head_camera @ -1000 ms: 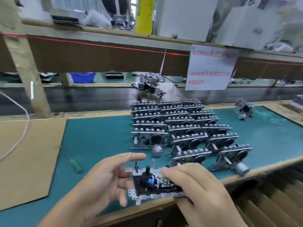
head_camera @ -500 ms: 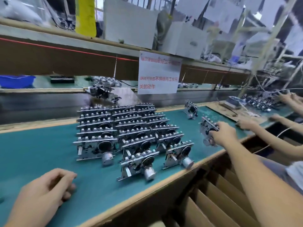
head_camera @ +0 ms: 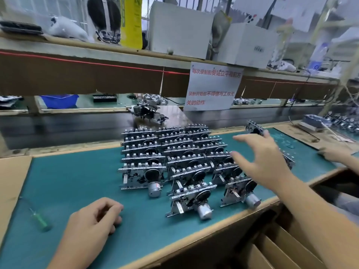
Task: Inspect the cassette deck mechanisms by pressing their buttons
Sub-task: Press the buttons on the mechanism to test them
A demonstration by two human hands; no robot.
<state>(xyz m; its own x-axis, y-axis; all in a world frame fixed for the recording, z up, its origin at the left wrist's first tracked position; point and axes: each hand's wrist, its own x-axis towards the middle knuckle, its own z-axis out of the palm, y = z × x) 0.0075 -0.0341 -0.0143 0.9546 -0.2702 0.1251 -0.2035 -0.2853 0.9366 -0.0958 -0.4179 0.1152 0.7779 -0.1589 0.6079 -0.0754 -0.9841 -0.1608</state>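
Note:
Several metal cassette deck mechanisms (head_camera: 141,175) stand in three columns on the green mat (head_camera: 73,183), each with a row of buttons on top and a motor at the front. My right hand (head_camera: 260,162) hovers over the right column with fingers spread and nothing in it. One more mechanism (head_camera: 289,162) peeks out from behind that hand at the right. A single mechanism (head_camera: 254,129) stands farther back right. My left hand (head_camera: 95,218) rests on the mat near the front edge, fingers curled, holding nothing.
A green screwdriver (head_camera: 39,220) lies on the mat at front left. A dark conveyor (head_camera: 58,129) behind the mat carries a small pile of mechanisms (head_camera: 147,111). Another person's hand (head_camera: 334,154) is at the right. Cardboard dividers (head_camera: 272,249) sit below the bench edge.
Both hands held one mechanism at the front edge. My right hand carried it to the right, let go, and swung back over the rows, open. My left hand dropped curled onto the mat.

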